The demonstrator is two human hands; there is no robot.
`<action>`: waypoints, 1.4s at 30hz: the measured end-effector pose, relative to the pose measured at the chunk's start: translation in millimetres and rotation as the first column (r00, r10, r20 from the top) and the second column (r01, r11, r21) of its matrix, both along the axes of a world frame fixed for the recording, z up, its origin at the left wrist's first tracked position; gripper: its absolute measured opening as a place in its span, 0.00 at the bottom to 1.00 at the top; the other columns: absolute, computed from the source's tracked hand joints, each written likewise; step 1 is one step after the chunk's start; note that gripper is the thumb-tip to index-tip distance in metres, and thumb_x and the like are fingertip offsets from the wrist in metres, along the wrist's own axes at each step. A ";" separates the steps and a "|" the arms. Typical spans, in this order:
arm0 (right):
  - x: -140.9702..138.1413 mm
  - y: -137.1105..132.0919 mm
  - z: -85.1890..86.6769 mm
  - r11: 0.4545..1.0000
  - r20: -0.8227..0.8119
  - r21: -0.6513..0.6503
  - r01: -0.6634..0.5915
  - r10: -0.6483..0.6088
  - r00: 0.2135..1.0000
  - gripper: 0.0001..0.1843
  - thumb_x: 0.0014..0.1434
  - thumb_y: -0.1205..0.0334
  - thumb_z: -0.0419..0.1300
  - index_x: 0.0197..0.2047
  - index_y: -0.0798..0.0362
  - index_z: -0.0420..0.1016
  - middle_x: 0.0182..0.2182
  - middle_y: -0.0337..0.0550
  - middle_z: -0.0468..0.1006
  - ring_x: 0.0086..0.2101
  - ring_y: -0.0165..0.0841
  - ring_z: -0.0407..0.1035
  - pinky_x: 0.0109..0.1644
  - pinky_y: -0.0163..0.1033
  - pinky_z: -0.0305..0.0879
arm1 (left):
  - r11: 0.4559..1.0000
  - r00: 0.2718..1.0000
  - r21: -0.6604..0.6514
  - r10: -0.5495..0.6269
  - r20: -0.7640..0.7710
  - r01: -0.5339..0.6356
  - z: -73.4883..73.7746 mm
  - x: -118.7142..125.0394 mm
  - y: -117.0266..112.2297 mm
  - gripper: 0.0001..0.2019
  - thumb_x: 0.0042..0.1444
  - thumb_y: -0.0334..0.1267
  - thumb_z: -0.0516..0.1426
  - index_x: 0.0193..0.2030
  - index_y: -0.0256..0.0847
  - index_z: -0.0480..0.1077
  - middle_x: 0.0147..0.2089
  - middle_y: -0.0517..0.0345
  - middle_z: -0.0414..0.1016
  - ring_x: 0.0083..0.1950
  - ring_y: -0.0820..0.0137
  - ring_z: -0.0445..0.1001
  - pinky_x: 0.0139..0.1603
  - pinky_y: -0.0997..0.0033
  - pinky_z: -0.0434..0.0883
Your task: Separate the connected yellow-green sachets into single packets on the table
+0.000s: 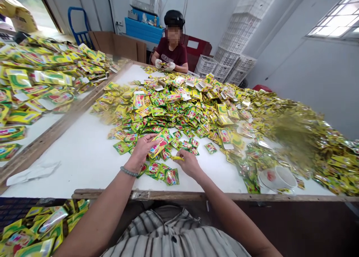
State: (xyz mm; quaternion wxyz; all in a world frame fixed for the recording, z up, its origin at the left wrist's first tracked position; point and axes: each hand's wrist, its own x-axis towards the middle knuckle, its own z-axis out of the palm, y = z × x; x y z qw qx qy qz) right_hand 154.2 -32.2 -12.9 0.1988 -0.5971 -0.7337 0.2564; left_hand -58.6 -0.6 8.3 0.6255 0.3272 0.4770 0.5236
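My left hand, with a beaded bracelet at the wrist, grips a flat yellow and green printed carton tilted over the table. My right hand is closed on a small yellow packet, seen nearly edge-on just right of the carton. Below the hands, several small green sachets lie near the front of the white table. Beyond them rises a heap of green sachets mixed with yellow cartons. One lone sachet rests right of my right hand.
A clear plastic cup lies on its side at the front right, near a large pile of yellow packets. Filled cartons are heaped left beyond a wooden strip. A gloved co-worker sits opposite.
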 end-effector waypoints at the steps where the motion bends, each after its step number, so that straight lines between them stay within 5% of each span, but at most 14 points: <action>1: 2.4 2.5 0.5 1.000 -0.034 0.003 0.023 -0.023 0.999 0.05 0.57 0.60 0.64 0.33 0.51 0.75 0.27 0.37 0.77 0.29 0.32 0.68 0.33 0.34 0.60 | 1.000 1.000 -0.001 -0.003 -0.007 0.003 0.0 -0.1 -0.1 0.25 0.35 0.41 0.72 0.43 0.37 0.75 0.37 0.55 0.83 0.35 0.65 0.80 0.38 0.67 0.75; 4: 12.4 6.4 3.9 0.980 0.033 0.190 0.057 -0.064 0.997 0.05 0.61 0.61 0.60 0.35 0.51 0.75 0.30 0.39 0.77 0.31 0.34 0.68 0.35 0.36 0.60 | 1.000 0.999 -0.011 -0.017 -0.029 0.017 0.1 0.4 -0.1 0.24 0.36 0.42 0.72 0.42 0.37 0.75 0.37 0.54 0.83 0.36 0.64 0.80 0.40 0.66 0.76; 7: 19.6 0.6 5.6 0.888 0.362 0.436 -0.144 -0.026 0.932 0.12 0.66 0.68 0.52 0.38 0.53 0.76 0.35 0.48 0.77 0.37 0.39 0.67 0.42 0.41 0.60 | 0.999 0.999 -0.018 -0.037 -0.030 0.036 0.3 1.0 -0.2 0.25 0.36 0.42 0.72 0.42 0.37 0.75 0.36 0.55 0.83 0.36 0.64 0.80 0.39 0.66 0.76; 11: 19.3 -19.6 6.5 0.771 0.675 0.334 -0.542 0.205 0.709 0.14 0.66 0.74 0.48 0.41 0.56 0.75 0.36 0.50 0.74 0.37 0.40 0.64 0.42 0.44 0.59 | 0.999 0.999 -0.024 -0.042 -0.014 0.041 0.8 1.0 -0.8 0.26 0.35 0.42 0.72 0.42 0.37 0.75 0.36 0.55 0.83 0.34 0.64 0.80 0.38 0.67 0.75; 15: 19.5 -31.2 6.5 0.759 0.705 0.203 -0.618 0.325 0.631 0.13 0.62 0.77 0.50 0.43 0.58 0.73 0.37 0.50 0.74 0.36 0.38 0.65 0.41 0.43 0.61 | 0.999 0.999 -0.010 -0.052 0.000 0.052 1.6 1.5 -1.6 0.27 0.34 0.42 0.73 0.43 0.37 0.75 0.36 0.55 0.83 0.35 0.65 0.80 0.38 0.68 0.75; 18: 24.4 -24.5 -1.1 0.822 0.570 0.194 -0.535 0.349 0.743 0.12 0.63 0.75 0.52 0.45 0.55 0.73 0.37 0.48 0.76 0.37 0.37 0.68 0.42 0.41 0.63 | 0.996 0.996 -0.015 -0.087 0.018 0.088 1.7 1.3 -2.4 0.27 0.35 0.42 0.73 0.43 0.37 0.74 0.35 0.55 0.83 0.33 0.66 0.80 0.37 0.69 0.74; 22: 31.3 -3.4 -13.2 0.989 0.116 0.144 -0.041 0.025 0.993 0.13 0.65 0.65 0.52 0.52 0.52 0.70 0.34 0.43 0.78 0.33 0.35 0.71 0.37 0.38 0.65 | 0.995 0.995 -0.002 -0.100 -0.005 0.100 1.0 0.5 -2.7 0.26 0.35 0.42 0.73 0.42 0.37 0.75 0.33 0.55 0.82 0.33 0.66 0.80 0.36 0.70 0.74; 26: 32.6 11.7 -13.8 0.992 -0.132 -0.032 0.119 -0.123 0.984 0.14 0.56 0.57 0.61 0.46 0.50 0.73 0.29 0.39 0.76 0.28 0.34 0.69 0.34 0.37 0.63 | 0.996 0.996 -0.020 -0.088 0.003 0.088 1.0 0.5 -1.6 0.26 0.34 0.43 0.73 0.42 0.37 0.75 0.34 0.55 0.83 0.33 0.65 0.80 0.37 0.68 0.74; 32: 25.9 21.7 -5.5 0.989 -0.191 0.042 0.140 -0.129 0.973 0.11 0.59 0.56 0.54 0.37 0.50 0.76 0.32 0.43 0.78 0.35 0.37 0.70 0.40 0.38 0.63 | 0.995 0.994 -0.014 -0.100 -0.036 0.100 0.8 1.1 -1.0 0.28 0.34 0.44 0.73 0.43 0.37 0.75 0.33 0.55 0.83 0.33 0.65 0.80 0.36 0.69 0.73; 38: 8.8 55.2 8.7 0.993 -0.518 -0.081 0.088 -0.117 0.847 0.17 0.60 0.45 0.51 0.42 0.49 0.68 0.30 0.39 0.72 0.27 0.33 0.66 0.30 0.37 0.66 | 0.998 0.997 0.002 -0.070 0.014 0.070 2.2 2.2 -0.4 0.25 0.35 0.43 0.73 0.41 0.36 0.75 0.34 0.55 0.83 0.32 0.67 0.80 0.35 0.71 0.75; 42: 2.4 75.1 15.4 0.996 -0.539 -0.001 0.091 -0.078 0.839 0.17 0.61 0.45 0.50 0.32 0.49 0.66 0.27 0.38 0.68 0.28 0.33 0.65 0.34 0.38 0.65 | 1.000 0.993 -0.021 -0.011 0.116 0.014 4.8 -0.1 0.1 0.26 0.35 0.40 0.73 0.42 0.36 0.74 0.33 0.56 0.82 0.30 0.69 0.79 0.32 0.73 0.75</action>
